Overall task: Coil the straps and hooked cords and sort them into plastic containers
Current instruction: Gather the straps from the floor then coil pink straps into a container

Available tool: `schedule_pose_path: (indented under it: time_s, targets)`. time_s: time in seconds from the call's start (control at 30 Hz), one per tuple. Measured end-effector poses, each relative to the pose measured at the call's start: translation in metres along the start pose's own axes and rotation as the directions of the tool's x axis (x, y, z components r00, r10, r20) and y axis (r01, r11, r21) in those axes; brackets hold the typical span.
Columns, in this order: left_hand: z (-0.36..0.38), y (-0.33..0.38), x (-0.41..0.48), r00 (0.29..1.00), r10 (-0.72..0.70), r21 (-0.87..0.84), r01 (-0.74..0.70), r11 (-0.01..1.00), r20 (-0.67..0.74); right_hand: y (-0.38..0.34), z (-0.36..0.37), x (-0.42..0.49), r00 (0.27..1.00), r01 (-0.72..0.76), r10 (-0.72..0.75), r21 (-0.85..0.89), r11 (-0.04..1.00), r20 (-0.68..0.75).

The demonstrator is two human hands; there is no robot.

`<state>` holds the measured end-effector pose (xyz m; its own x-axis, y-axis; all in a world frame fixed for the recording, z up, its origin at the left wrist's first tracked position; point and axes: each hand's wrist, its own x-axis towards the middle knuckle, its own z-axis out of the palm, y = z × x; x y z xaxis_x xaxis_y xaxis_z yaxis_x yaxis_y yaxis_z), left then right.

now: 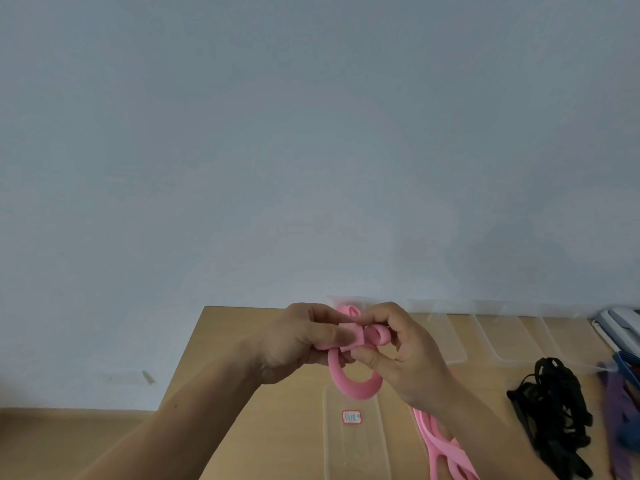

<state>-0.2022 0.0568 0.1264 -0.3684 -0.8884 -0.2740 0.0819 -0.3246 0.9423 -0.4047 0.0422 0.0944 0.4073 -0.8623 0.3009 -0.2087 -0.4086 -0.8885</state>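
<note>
A flat pink strap [348,388] is pinched in the curled fingers of the left hand [294,341] and right hand [408,358] above a clear plastic container [367,452], apparently so its loops can be gathered into a coil.

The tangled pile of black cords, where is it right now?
Head view, lower right: the black cords lie on the wooden table, between the flat pink straps and the purple straps.
</note>
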Motion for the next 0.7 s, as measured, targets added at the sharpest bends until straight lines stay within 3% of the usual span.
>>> schedule_pose_path:
  time_s: [0.17,0.3,0.43,0.57,0.7]
  targets:
    - [0.004,-0.005,0.002,0.988,0.128,0.157,-0.113,0.981,-0.085,0.001,-0.008,0.002,0.991,-0.123,0.117,0.108,0.987,0.06]
    - [0.002,-0.01,0.003,0.975,0.195,0.188,-0.174,0.967,-0.102,-0.001,-0.012,0.005,0.969,-0.204,0.176,0.158,0.966,0.174]
    - [0.004,-0.013,0.003,0.962,0.254,0.325,-0.211,0.922,-0.096,-0.006,-0.011,0.01,0.962,-0.266,0.252,0.145,0.953,0.108]
    - [0.01,-0.015,0.004,0.937,0.334,0.55,-0.227,0.804,-0.102,-0.004,-0.008,0.013,0.958,-0.281,0.275,0.073,0.957,0.081]
    - [0.011,-0.015,0.004,0.925,0.351,0.569,-0.212,0.795,-0.146,-0.005,-0.009,0.012,0.973,-0.228,0.228,0.181,0.957,0.023]
